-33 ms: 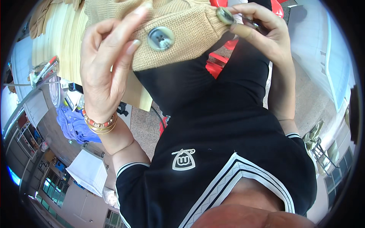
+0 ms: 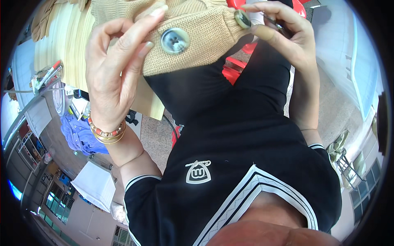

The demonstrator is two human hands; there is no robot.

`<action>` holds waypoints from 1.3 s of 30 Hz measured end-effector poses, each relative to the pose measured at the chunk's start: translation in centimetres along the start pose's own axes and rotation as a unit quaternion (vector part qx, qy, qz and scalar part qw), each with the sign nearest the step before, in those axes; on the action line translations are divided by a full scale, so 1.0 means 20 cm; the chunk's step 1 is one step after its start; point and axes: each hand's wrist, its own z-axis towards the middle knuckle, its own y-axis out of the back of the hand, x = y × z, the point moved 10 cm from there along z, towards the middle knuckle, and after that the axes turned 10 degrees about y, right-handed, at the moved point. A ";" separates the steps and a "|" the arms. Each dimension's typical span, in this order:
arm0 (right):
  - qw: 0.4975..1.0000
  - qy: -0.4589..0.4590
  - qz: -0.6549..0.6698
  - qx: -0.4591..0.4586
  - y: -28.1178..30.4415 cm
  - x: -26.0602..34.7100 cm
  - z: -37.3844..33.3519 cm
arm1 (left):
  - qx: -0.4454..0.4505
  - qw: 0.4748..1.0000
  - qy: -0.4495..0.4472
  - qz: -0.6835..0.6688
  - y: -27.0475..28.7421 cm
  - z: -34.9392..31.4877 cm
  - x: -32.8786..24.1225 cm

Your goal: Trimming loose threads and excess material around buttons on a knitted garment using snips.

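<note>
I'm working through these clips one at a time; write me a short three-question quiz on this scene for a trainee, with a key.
1. Multiple choice: what colour is the knitted fabric? (a) purple (b) tan (c) black
2. True or false: the bracelets circle the wrist of the left hand.
3. Open question: whose fingertips are nearest to the button at the fabric's narrow end?

Key
1. (b) tan
2. True
3. Those of the right hand
</note>
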 end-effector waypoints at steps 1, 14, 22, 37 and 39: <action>1.000 0.005 -0.003 -0.010 0.02 0.10 0.03 | 0.018 1.000 0.020 -0.008 0.02 0.02 -0.01; 0.993 -0.052 0.071 0.074 -0.26 0.28 0.13 | -0.026 0.996 -0.068 0.058 0.07 0.06 -0.08; 0.989 -0.005 -0.025 0.148 -0.36 0.33 0.18 | -0.143 0.986 -0.049 0.064 0.07 -0.04 -0.13; 0.969 0.164 -0.093 0.161 -0.37 0.48 0.17 | -0.133 0.984 0.053 -0.111 0.01 -0.09 -0.12; 0.967 0.173 -0.108 0.155 -0.37 0.48 0.16 | -0.106 0.984 0.037 -0.139 -0.02 -0.08 -0.14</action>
